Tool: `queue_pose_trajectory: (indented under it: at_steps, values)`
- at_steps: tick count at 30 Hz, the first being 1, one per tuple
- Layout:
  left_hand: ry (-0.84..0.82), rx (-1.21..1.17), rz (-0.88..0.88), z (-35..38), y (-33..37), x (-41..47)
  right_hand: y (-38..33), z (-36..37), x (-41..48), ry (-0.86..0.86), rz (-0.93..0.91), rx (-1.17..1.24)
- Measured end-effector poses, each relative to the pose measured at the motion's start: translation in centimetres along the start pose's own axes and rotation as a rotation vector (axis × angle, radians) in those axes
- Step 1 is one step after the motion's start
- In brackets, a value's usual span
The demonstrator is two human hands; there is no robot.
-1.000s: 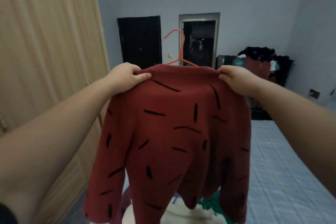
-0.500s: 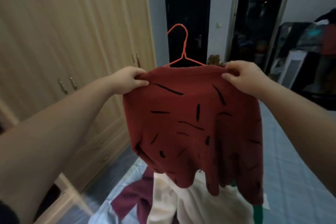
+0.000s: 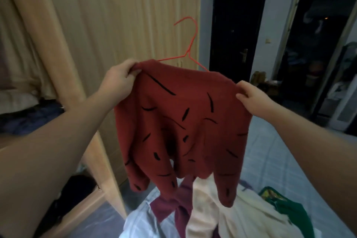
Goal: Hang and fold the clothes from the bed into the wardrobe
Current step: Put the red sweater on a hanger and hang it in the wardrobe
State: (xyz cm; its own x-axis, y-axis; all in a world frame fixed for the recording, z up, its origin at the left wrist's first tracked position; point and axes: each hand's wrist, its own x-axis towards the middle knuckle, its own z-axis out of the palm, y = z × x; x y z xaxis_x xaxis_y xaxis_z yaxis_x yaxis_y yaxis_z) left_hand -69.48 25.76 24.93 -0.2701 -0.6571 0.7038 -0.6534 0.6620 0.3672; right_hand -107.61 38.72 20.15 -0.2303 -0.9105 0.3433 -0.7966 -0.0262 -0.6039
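Left hand (image 3: pixel 117 80) and right hand (image 3: pixel 252 97) outstretched, pinching shoulders of dark-red black-dashed knit sweater (image 3: pixel 183 133) on red wire hanger (image 3: pixel 191 44); pale-wood wardrobe door (image 3: pixel 63 60) edge beside left hand.

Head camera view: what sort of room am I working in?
Most likely a bedroom: a bed with a pile of clothes on it, a tall wooden wardrobe beside it, and a red sweater on a hanger held by the left hand and right hand.

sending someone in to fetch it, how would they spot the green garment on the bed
On the bed, find the heap of clothes at the near end. The green garment lies at its right edge beside cream cloth, the only green piece.
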Motion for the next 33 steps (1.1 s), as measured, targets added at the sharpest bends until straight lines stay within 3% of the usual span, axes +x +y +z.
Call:
queue_pose_trajectory:
  at_steps: [4, 8, 11, 13, 16, 19, 21, 23, 27, 29, 33]
  values:
    - [-0.026, 0.21, -0.023, -6.7, -6.0, -3.4, -7.1, 4.2, 1.5, -0.007, -0.17, -0.109]
    - [0.025, 0.313, -0.072, -14.2, -11.7, -6.3, -13.8, 8.3, 3.1, -0.052, -0.235, -0.064]
    - [0.118, 0.21, -0.102, -19.2, -15.5, -8.1, -18.9, 12.2, 3.5, -0.013, -0.272, 0.114]
    - [0.166, 0.163, -0.128, -22.4, -17.7, -9.4, -22.4, 14.3, 3.6, -0.015, -0.259, 0.368]
    - [0.202, 0.158, -0.168, -26.5, -20.6, -11.0, -27.1, 16.8, 3.8, -0.345, -0.137, 0.841]
    - [0.217, 0.176, -0.202, -29.4, -22.7, -12.5, -30.1, 19.6, 4.5, -0.652, -0.039, 0.958]
    - [0.244, 0.221, -0.217, -30.5, -23.9, -13.4, -32.3, 22.1, 4.8, -0.727, 0.045, 0.893]
    - [0.274, 0.261, -0.244, -31.3, -25.2, -13.9, -35.0, 24.8, 5.1, -0.619, 0.04, 0.765]
    - [0.302, 0.332, -0.356, -32.4, -28.1, -14.2, -38.8, 30.6, 6.1, -0.229, -0.329, 0.447]
    - [0.311, 0.345, -0.402, -33.1, -29.8, -14.5, -39.6, 33.2, 6.7, -0.144, -0.528, 0.211]
    - [0.203, 0.397, -0.426, -33.8, -32.5, -14.4, -42.1, 37.6, 9.2, -0.097, -0.675, -0.057]
